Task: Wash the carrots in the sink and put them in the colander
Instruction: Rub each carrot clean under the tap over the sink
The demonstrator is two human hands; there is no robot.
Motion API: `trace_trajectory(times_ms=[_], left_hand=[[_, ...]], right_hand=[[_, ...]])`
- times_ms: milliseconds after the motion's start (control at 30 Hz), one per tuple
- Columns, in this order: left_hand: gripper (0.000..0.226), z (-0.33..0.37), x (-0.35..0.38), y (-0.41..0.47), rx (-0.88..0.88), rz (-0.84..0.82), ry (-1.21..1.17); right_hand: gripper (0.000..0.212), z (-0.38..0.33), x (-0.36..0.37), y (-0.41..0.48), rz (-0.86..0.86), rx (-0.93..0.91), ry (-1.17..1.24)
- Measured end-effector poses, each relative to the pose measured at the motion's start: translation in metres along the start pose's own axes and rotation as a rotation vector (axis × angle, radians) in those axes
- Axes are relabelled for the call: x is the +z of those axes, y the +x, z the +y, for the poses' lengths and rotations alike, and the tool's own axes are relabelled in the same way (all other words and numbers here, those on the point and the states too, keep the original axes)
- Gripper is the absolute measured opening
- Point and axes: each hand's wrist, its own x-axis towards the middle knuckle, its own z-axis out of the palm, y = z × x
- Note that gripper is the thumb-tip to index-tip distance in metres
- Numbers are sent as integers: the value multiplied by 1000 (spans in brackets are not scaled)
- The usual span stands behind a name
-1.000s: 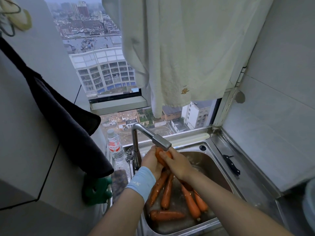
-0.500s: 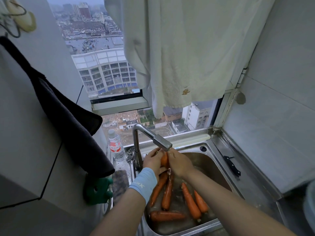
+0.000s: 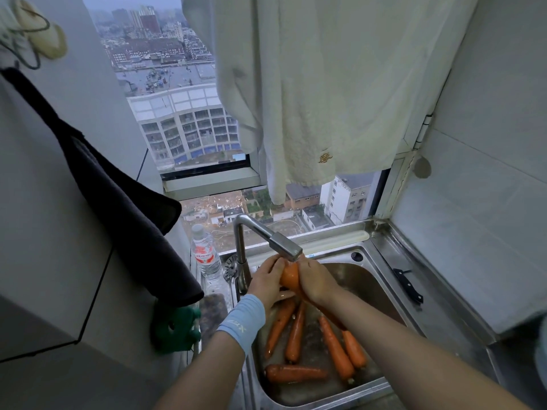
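Carrot [image 3: 291, 275] is held under the faucet spout [image 3: 284, 246], above the sink [image 3: 359, 281]. The left grip [image 3: 268, 281], with a pale blue wristband [image 3: 244, 324], curls round its left side, and the right grip [image 3: 316, 280] is clamped on its right side. Five more carrots [image 3: 296, 332] lie on the sink bottom below. A black knife [image 3: 408, 287] rests on the steel surface [image 3: 444, 291] to the right.

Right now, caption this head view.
Left hand and right hand hold a carrot under the faucet; five carrots lie in the sink.
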Motion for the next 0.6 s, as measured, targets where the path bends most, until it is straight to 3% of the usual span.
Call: trace_trajectory(times_ms=[67,133,200,300,400,500,600], left_hand=[[16,3,2,6,7,167,85],[27,8,1,11,21,270,114],[29,10,1,11,29,242,113],[16,7,6,6,33,71,210],[45,-6,3,10,47,-71,306],[41,-8,2,12,17,-49,88],[35,-4,0,17,-49,77,62]], right_hand=[[40,1,3,-6,-16,-63,-50],[45,2,6,-10,-35,-96,-90],[47,2,5,-11,-31,-120,-117],[29,-1,-2,-4,-4,-110,-134],[39,-3,-9,2,21,-87,-142],[39,-2,-10,5,13,-107,-132],[35,4,-8,-1,-27,-128,-309]])
